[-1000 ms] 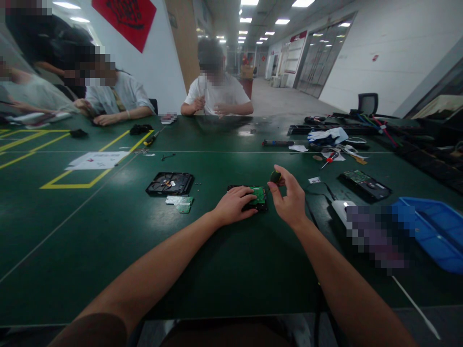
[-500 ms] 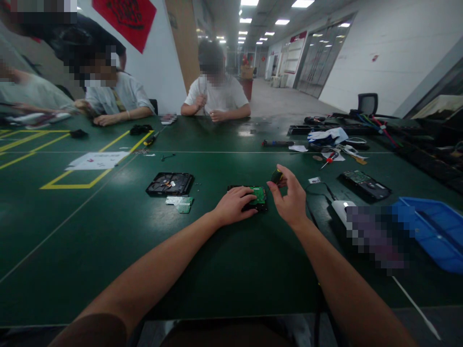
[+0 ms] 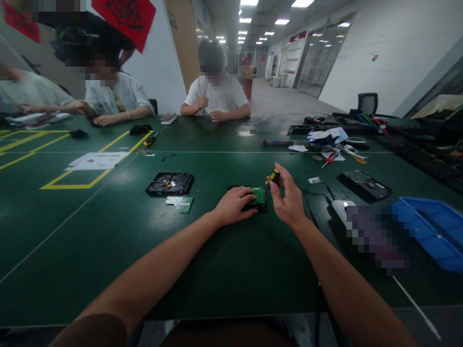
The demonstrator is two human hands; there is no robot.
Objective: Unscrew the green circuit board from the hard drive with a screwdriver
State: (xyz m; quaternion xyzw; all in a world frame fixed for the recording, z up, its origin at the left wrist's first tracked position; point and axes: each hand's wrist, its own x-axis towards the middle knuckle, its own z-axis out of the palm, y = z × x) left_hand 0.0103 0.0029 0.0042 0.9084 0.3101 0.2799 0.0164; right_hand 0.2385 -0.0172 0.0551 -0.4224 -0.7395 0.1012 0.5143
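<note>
A hard drive (image 3: 259, 194) with a green circuit board lies on the table in front of me. My left hand (image 3: 237, 205) holds it down, fingers across the top and thumb along the near edge, covering its left part. Just right of the drive, my right hand (image 3: 287, 195) grips a screwdriver (image 3: 274, 176) by its black and yellow handle. The screwdriver's tip is hidden or too small to make out. To the left sits another hard drive (image 3: 170, 184), its board off, with a loose green circuit board (image 3: 180, 203) at its near edge and several tiny screws (image 3: 197, 183) beside it.
A third hard drive (image 3: 363, 185) and a blue plastic tray (image 3: 434, 236) lie to the right, near a blurred-out white-edged device (image 3: 340, 209) with a cable. Farther back are a red screwdriver (image 3: 329, 159), gloves (image 3: 327, 137) and a black tool (image 3: 278, 143). Several people sit across the table.
The screwdriver handle in my right hand has turned, showing more yellow, and my right hand has shifted slightly left. My left hand and the hard drive have stayed put.
</note>
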